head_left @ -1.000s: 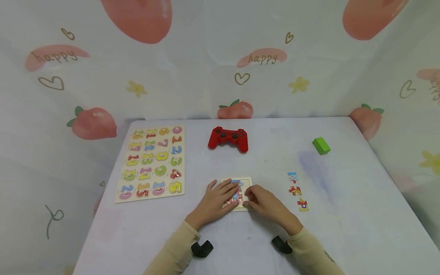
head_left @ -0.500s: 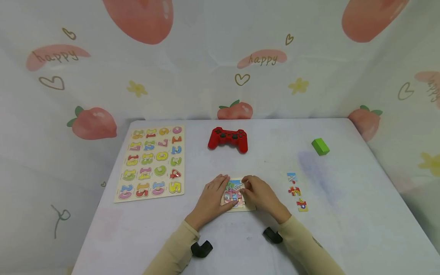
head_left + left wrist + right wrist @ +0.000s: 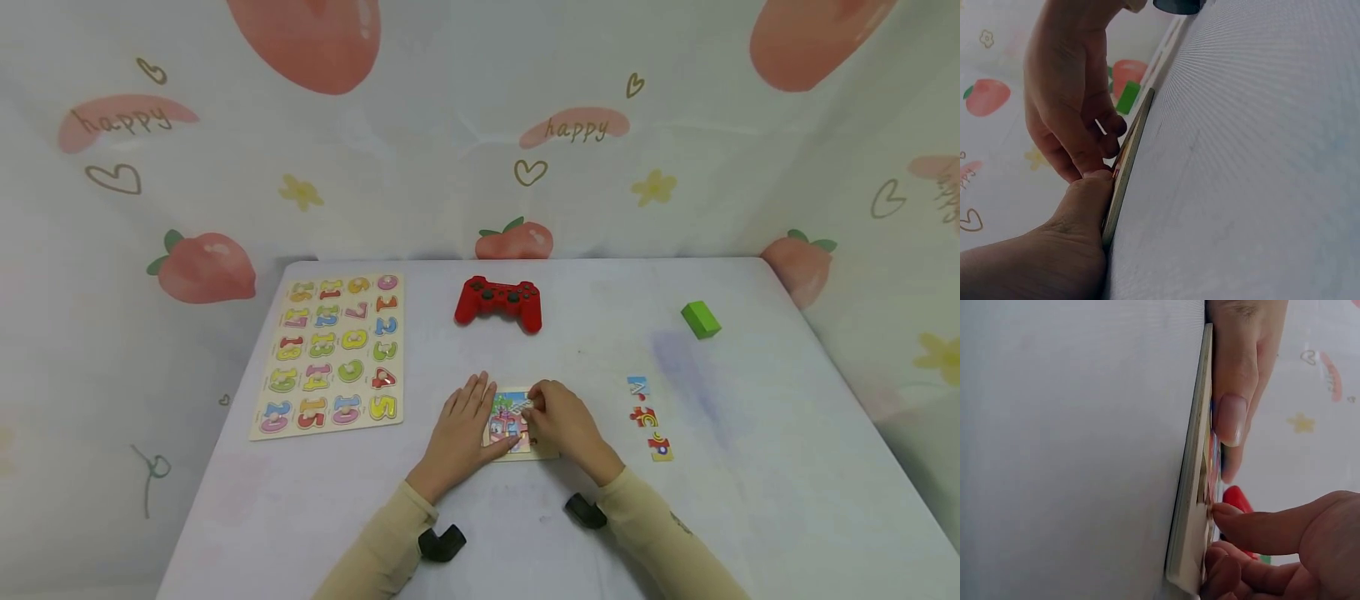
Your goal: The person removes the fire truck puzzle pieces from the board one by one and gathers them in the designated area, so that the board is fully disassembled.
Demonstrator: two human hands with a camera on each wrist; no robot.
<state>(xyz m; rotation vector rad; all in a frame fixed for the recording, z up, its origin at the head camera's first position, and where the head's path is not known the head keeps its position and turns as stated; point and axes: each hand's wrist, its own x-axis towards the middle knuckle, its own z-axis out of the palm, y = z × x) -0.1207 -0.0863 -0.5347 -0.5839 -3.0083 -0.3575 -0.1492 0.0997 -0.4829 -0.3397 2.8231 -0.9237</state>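
A small jigsaw puzzle in a pale wooden tray (image 3: 543, 455) lies at the middle of the table. My left hand (image 3: 459, 433) rests along the tray's left side with straight fingers, its thumb lying across the lower pieces. At the upper right of the picture, my right hand (image 3: 564, 421) has curled fingers and holds a jigsaw piece (image 3: 519, 408) by its edge, partly hidden under the fingertips. In the right wrist view, the right thumb (image 3: 1254, 525) touches the edge of the pieces. Loose jigsaw pieces (image 3: 643, 417) lie in a column to the right.
To the left lies a wooden number board (image 3: 337, 358). A red game controller (image 3: 498, 304) is behind the puzzle, and a green block (image 3: 701, 319) sits at the back right. A printed cloth (image 3: 420, 150) hangs behind the table.
My left hand has slid back to the left edge, uncovering more of the picture. My right hand has moved up and slightly left, from the tray's right side to the upper pieces.
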